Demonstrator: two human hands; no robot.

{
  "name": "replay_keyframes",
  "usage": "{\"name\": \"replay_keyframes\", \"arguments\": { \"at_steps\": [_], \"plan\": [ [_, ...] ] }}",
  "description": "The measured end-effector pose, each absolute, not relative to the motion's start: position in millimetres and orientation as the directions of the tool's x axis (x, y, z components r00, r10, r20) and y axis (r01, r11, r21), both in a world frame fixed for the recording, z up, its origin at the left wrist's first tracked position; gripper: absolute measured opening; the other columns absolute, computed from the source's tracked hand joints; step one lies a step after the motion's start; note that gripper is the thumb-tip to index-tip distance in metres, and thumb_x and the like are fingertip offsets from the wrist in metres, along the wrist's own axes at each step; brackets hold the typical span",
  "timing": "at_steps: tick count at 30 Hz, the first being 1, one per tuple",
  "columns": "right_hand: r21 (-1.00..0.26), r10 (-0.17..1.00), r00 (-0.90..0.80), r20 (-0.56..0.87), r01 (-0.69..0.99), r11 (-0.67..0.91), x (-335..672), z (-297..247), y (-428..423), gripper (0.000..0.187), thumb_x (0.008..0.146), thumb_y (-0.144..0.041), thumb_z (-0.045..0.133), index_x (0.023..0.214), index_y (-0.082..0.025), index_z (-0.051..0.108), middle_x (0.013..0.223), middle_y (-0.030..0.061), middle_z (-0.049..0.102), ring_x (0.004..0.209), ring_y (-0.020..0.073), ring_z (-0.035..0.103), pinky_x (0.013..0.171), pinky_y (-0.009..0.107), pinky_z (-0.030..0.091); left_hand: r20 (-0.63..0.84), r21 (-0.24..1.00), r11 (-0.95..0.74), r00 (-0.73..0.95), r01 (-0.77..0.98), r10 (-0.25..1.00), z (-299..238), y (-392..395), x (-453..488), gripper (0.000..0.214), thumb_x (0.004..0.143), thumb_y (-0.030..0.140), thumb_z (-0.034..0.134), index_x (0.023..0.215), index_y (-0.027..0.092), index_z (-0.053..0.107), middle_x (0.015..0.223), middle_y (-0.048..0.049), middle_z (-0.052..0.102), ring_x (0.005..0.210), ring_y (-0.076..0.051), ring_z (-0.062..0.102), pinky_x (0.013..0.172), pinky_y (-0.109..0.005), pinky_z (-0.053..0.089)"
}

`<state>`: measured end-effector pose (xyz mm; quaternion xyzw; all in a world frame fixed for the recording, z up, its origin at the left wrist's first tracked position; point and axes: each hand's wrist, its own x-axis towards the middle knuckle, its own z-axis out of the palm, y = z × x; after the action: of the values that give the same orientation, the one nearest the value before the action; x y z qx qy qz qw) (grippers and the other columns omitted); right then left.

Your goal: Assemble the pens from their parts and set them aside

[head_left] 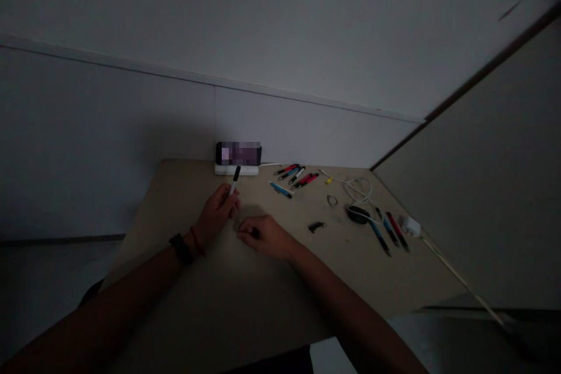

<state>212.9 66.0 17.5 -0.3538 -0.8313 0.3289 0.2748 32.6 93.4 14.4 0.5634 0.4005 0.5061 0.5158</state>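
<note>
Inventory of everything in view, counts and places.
Table: 1, tan, under everything
Pixelated object: 1, dark, far edge, on white block
Far pens: about six, red, blue, white, far edge
Right pens: three, blue, red, right side
Cable: 1, white, right of centre
Charger: 1, white, right side
Dark oval object: 1, black, by cable
Held pen: 1, black and white, left hand
Left hand: 1, grips pen
Right hand: 1, curled near left

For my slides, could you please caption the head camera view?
Left hand holds a black-capped pen; right hand rests on the table near scattered pens.
</note>
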Motion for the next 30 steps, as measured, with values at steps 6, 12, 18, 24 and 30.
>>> {"name": "replay_keyframes", "arguments": {
  "at_steps": [6,12,18,24,30],
  "plan": [
    [-0.68,0.804,-0.546,0.236,0.498,0.538,226.4,33.6,71.3,0.022,0.092,-0.031,0.06,0.075,-0.019,0.067,0.063,-0.0026,0.06,0.054,0.0108,0.051,0.055,0.023,0.036,0.215,0.969,-0.237,0.229,0.07,0.949,18.7,90.9,29.5,0.016,0.09,0.031,0.049,0.08,0.019,0.052,0.07,0.0017,0.055,0.059,-0.011,0.047,0.058,-0.024,0.039],
    [-0.649,0.865,-0.445,0.231,0.592,0.478,247.1,50.1,63.4,0.022,0.094,-0.034,0.058,0.082,-0.02,0.07,0.072,0.0011,0.066,0.06,0.014,0.057,0.058,0.025,0.04,0.21,0.947,-0.272,0.31,0.172,0.927,17.9,89.9,27.2,0.016,0.089,0.028,0.046,0.08,0.018,0.057,0.072,-0.0006,0.057,0.064,-0.014,0.051,0.061,-0.026,0.041],
    [-0.494,0.953,-0.18,0.243,0.822,0.282,293.2,45.9,31.5,0.023,0.096,-0.033,0.051,0.096,-0.02,0.07,0.096,0.0085,0.068,0.077,0.0188,0.066,0.07,0.03,0.051,0.234,0.93,-0.303,0.304,0.207,0.924,21.0,90.4,26.6,0.017,0.088,0.023,0.045,0.079,0.018,0.058,0.072,-0.001,0.058,0.065,-0.015,0.052,0.062,-0.026,0.04],
    [-0.237,0.97,0.007,0.242,0.97,0.052,360.5,34.2,18.6,0.03,0.092,-0.024,0.049,0.111,-0.019,0.072,0.117,0.0145,0.066,0.086,0.0241,0.07,0.079,0.036,0.054,0.255,0.92,-0.324,0.293,0.218,0.921,23.7,90.6,25.5,0.018,0.087,0.021,0.045,0.078,0.017,0.059,0.069,0.0002,0.055,0.066,-0.015,0.051,0.064,-0.027,0.039],
    [-0.168,0.99,-0.021,0.14,0.985,0.045,385.4,21.1,18.7,0.034,0.09,-0.015,0.047,0.11,-0.016,0.074,0.116,0.0172,0.068,0.094,0.0256,0.069,0.087,0.037,0.053,0.24,0.915,-0.318,0.3,0.247,0.923,22.1,91.2,24.8,0.017,0.085,0.019,0.045,0.077,0.017,0.06,0.067,0.0013,0.054,0.064,-0.015,0.05,0.063,-0.026,0.037]
  ]
}}
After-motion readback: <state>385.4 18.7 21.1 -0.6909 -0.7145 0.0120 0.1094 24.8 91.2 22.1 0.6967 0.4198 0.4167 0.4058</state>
